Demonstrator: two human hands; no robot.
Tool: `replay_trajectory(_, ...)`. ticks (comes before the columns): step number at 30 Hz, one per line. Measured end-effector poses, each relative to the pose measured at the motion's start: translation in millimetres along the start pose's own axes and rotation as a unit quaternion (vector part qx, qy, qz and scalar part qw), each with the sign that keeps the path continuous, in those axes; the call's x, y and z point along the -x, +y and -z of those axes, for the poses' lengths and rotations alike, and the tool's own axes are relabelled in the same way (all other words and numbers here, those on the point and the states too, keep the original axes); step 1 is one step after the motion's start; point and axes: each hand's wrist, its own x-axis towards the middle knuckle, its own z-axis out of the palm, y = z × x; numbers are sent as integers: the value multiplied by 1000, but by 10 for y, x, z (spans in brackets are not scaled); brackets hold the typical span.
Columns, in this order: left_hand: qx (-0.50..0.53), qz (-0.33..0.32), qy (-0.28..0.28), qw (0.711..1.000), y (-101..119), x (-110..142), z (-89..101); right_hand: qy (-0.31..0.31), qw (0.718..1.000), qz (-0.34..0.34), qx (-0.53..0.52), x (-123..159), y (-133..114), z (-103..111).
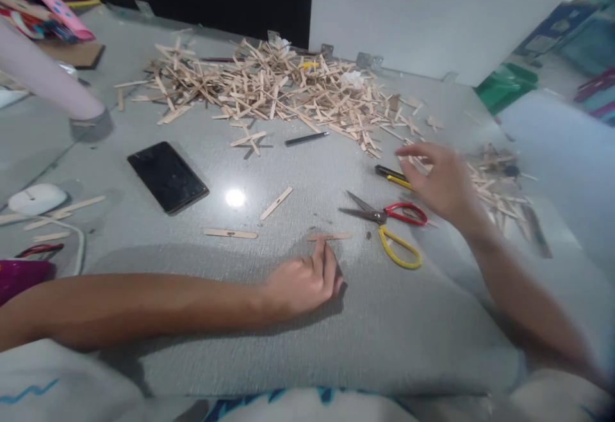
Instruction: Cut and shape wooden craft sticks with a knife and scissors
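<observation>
- The left hand [302, 281] lies on the desk [408, 332], fingers curled, fingertips at a wooden stick [341, 236] about midway between the near and far edges; I cannot tell whether it grips the stick or only presses on it.
- The right hand [439, 182], slightly blurred, is over the desk toward its right edge, thumb and index finger apart; it is beside a black-and-yellow cutter [384, 171], and contact cannot be told.
- Scissors [382, 217] with one red and one yellow handle lie between the hands, blades spread, pointing toward the left edge.
- A second stick [230, 234] and a slanted third stick [277, 203], each with a dark mark in its middle, lie left of the wooden stick.
- A big stick pile [269, 89] spreads along the far edge; a black pen-like tool [306, 139] lies just before it.
- Toward the left edge are a phone [168, 177] and a white mouse [37, 199].
</observation>
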Motion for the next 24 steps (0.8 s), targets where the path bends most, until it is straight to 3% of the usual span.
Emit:
replay_trajectory(2,0,0,6,1000,-10,-8,7,-39,995,25,91,-68,229,-45)
replay_trajectory(5,-1,2,20,1000,-37,-32,26,-103,983,5,149,-132,560,-183)
replay_trajectory(9,25,16,-2,1000,-67,-62,50,-164,961,-12,221,-133,781,-337)
replay_trajectory(12,42,37,-21,998,-69,-64,46,-168,959,-18,228,-121,750,-325)
replay_trajectory(17,57,47,-35,997,-58,-54,31,-69,990,-37,114,-115,523,-119)
replay_trajectory(20,53,49,-46,996,-57,-60,39,-105,993,14,55,-88,366,31)
replay_trajectory(24,56,57,-55,995,-63,-74,58,-160,986,30,34,-23,152,151)
